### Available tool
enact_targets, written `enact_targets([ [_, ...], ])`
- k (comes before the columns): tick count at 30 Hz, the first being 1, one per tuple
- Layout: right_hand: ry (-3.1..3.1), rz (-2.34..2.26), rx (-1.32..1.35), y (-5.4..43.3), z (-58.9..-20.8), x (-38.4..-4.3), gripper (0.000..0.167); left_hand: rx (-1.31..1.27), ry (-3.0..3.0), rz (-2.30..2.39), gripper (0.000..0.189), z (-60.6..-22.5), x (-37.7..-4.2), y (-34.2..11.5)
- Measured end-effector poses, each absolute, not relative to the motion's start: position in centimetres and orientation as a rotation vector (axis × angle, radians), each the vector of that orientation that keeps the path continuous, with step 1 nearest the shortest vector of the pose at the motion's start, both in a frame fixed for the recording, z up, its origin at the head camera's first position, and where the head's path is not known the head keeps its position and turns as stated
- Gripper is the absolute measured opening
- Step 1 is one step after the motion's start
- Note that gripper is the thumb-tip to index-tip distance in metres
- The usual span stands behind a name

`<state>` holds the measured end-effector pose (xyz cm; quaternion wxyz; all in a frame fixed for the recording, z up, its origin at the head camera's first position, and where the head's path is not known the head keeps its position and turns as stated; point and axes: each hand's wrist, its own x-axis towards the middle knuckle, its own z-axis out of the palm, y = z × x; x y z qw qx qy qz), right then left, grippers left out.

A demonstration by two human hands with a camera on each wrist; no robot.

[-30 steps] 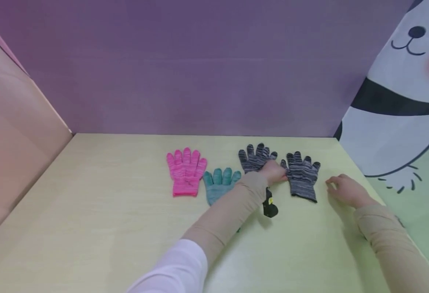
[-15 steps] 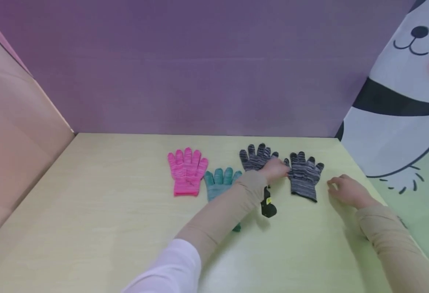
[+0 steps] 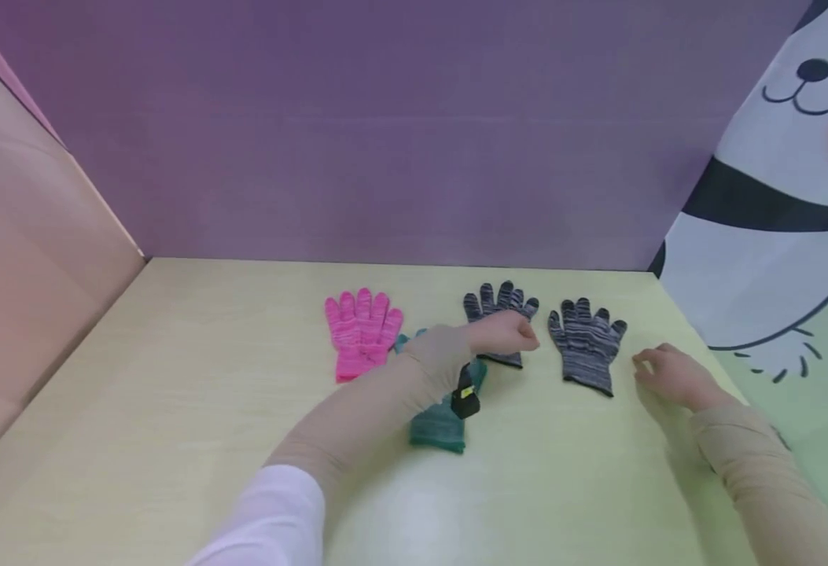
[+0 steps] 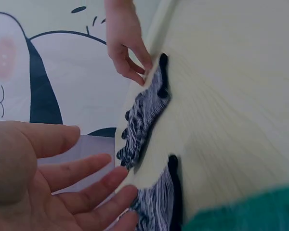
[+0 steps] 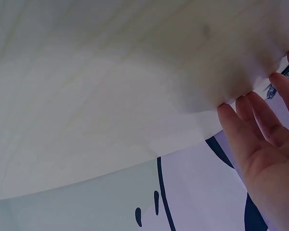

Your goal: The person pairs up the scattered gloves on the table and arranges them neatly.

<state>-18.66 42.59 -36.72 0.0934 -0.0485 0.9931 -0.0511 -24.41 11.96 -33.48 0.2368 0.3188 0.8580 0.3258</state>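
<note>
My left hand (image 3: 506, 332) hovers over the middle of one grey-and-black striped glove (image 3: 502, 299), hiding part of it. In the left wrist view its fingers (image 4: 89, 187) are spread, loosely bent and hold nothing. A second striped glove (image 3: 587, 346) lies flat to the right, fingers pointing away. Beyond that glove, my right hand (image 3: 675, 373) rests near the table's right edge; its fingertips (image 5: 226, 113) touch the tabletop, with nothing held. A teal glove (image 3: 438, 428) lies partly under the left forearm's line of sight. At the left is a pink glove (image 3: 362, 334), palm flat.
The pale wooden table (image 3: 194, 393) runs back to a purple wall panel (image 3: 399, 157). On the right stands a panel with a cartoon animal (image 3: 774, 259). A small black device with a yellow mark (image 3: 465, 397) hangs below my left wrist.
My left hand has drawn back to the left, away from the right striped glove's thumb, and its forearm now covers more of the teal glove. The right hand has stayed in place.
</note>
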Motion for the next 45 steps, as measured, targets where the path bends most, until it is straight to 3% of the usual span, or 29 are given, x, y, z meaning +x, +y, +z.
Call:
enact_targets([
  [9, 2.945, -0.143, -0.138, 42.9, -37.0, -18.7, 0.038, 1.085, 2.472, 0.492, 0.031, -34.2, -23.9, 8.6],
  [17, 2.947, -0.138, -0.126, 42.8, -37.1, -18.8, 0.039, 1.166, 2.589, 0.163, 0.053, -35.0, -23.3, 7.1],
  [25, 2.941, -0.151, -0.111, 42.5, -36.9, -18.4, 0.039, 1.272, 2.570, 0.067, 0.044, -36.1, -23.6, 6.4],
  [45, 2.925, -0.276, -0.142, 42.3, -36.5, -19.4, 0.044, 1.137, 2.661, -0.042, 0.043, -36.4, -22.7, 7.1],
])
